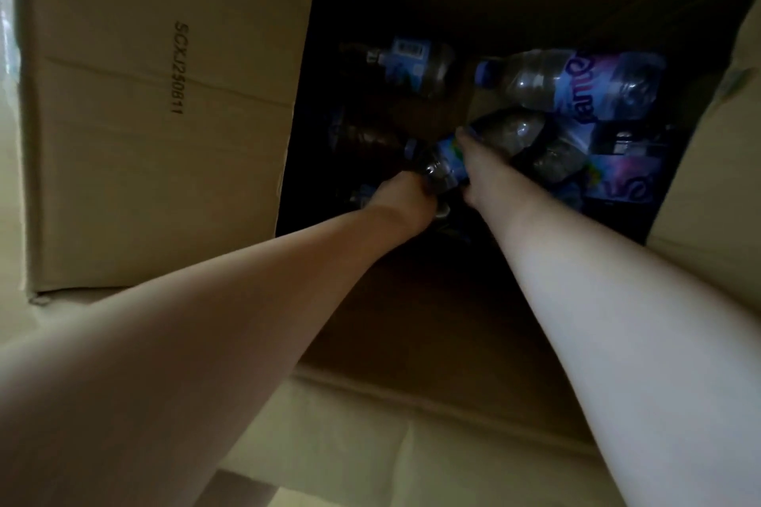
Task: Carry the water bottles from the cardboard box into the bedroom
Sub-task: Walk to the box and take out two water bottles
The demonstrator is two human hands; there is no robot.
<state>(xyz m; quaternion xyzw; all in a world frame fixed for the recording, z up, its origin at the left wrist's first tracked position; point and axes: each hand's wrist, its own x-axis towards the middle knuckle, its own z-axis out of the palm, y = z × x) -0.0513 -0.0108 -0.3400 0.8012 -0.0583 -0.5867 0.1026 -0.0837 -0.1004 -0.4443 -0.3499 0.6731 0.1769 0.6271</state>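
Note:
Both my arms reach deep into a tall, dark cardboard box [412, 317]. Several clear water bottles with blue and purple labels lie on its floor. My right hand [479, 173] grips a bottle [508, 132] around its body. My left hand [405, 196] holds another bottle [442, 167] near its neck, beside the right hand. One bottle [576, 84] lies across the far right and another [412, 62] at the far left. More bottles [617, 173] sit at the right under shadow. My fingers are partly hidden by the bottles.
The box's left flap [156, 107], printed with a code, stands open to the left. A right flap [716, 161] leans out at the right edge, and the near flap [412, 436] lies below my arms. The box interior is dim.

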